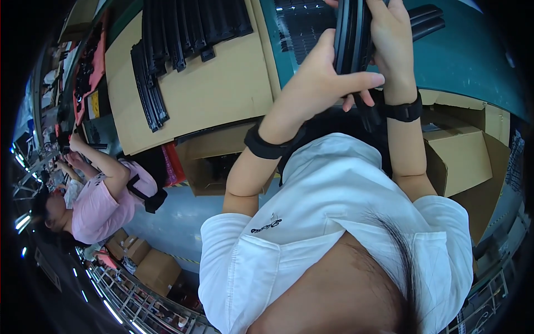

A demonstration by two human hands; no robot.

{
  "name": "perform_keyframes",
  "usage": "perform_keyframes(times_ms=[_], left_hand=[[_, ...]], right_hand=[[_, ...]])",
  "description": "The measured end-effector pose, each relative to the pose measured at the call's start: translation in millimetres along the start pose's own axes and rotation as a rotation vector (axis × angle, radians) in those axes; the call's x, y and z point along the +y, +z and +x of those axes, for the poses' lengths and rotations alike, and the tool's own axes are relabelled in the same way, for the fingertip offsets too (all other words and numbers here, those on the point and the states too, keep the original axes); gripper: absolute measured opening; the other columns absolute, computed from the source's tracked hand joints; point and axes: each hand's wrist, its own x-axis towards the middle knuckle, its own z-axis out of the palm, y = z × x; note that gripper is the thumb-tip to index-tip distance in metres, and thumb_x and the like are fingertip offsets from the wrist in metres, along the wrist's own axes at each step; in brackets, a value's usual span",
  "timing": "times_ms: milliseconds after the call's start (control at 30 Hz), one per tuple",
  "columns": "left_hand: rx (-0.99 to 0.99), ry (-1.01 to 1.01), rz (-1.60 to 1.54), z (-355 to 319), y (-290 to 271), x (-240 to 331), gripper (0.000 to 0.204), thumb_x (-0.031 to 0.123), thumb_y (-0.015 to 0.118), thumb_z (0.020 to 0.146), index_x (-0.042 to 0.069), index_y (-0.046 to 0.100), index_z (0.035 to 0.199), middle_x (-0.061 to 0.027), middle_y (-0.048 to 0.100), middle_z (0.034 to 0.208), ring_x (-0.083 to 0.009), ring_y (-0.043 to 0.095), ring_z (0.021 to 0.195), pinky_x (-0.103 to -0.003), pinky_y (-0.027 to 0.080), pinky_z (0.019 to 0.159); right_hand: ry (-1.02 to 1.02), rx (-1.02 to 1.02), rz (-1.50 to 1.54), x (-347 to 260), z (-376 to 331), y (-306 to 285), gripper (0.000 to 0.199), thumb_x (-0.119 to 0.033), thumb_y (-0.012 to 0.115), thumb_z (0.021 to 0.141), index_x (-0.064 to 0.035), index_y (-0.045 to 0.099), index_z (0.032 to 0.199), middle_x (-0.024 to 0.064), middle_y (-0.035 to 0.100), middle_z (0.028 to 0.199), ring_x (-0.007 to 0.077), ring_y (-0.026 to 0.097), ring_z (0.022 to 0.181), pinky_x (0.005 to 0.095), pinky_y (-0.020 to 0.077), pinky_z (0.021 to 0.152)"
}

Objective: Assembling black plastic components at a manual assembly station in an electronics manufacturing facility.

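Near the top edge, a bundle of long, glossy black plastic strips [351, 39] is held over the bench in both hands. My left hand [320, 78] closes round the lower part from the left, its thumb laid across the front. From the right, my right hand [392, 42] grips the same bundle, with some fingers hidden behind it. The lower ends point toward my body. Beside my right hand, a few more black strips [427, 22] lie on the green bench top [461, 61]. A black band circles each wrist.
Left of my hands, many black strips [194, 28] lie side by side on a cardboard sheet [222, 83]. Open cardboard boxes stand below the bench, one at left [206, 167] and one at right [467, 156]. A person in a pink shirt [105, 200] works at far left.
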Motion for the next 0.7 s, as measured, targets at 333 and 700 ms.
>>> perform_keyframes(times_ms=[333,700], left_hand=[[0.12,-0.006,0.185,0.4,-4.0,-22.9,0.05,0.014,0.074,0.094,-0.005,0.042,0.128,-0.0123,0.067,0.089,-0.0175,0.07,0.065,-0.025,0.051,0.049],[0.077,-0.085,0.091,-6.0,-2.7,-16.0,0.042,0.033,0.057,0.107,0.002,0.045,0.133,-0.012,0.067,0.1,-0.0184,0.07,0.078,-0.03,0.057,0.062]], right_hand=[[0.013,0.032,0.108,16.1,12.4,-35.2,0.031,-0.021,0.05,0.11,0.001,0.049,0.132,0.0143,0.064,0.114,0.0243,0.07,0.106,0.0357,0.0615,0.082],[0.098,-0.103,-0.025,8.1,-12.8,7.8,0.03,-0.018,0.054,0.108,-0.0003,0.05,0.132,0.011,0.064,0.111,0.0199,0.069,0.101,0.0339,0.0613,0.08]])
